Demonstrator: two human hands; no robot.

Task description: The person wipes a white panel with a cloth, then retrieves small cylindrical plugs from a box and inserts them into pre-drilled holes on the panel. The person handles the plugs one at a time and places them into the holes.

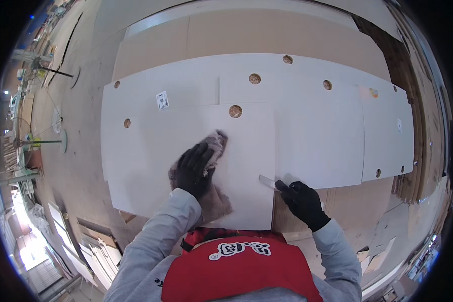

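Observation:
My left hand (194, 168), in a black glove, presses a crumpled brownish-grey rag (216, 201) onto a white panel (249, 146). Its fingers are closed over the cloth, part of which bunches up beyond the fingertips. To the right, my right hand (307, 204), also gloved in black, is wrapped round the handle of a small knife (267, 181) with a flat metal blade. The blade points left, over the panel's right edge; whether it touches the surface I cannot tell. A round hole (235, 111) with a brown chipboard core shows near the panel's far edge.
More white panels with round holes lie underneath and to the right (317, 136). One carries a white label (162, 100). Brown boards (287, 30) lie behind them. Stacked sheets (412, 116) stand at the right. Upright fans (64, 141) are on the left floor, near leaning boards (98, 251).

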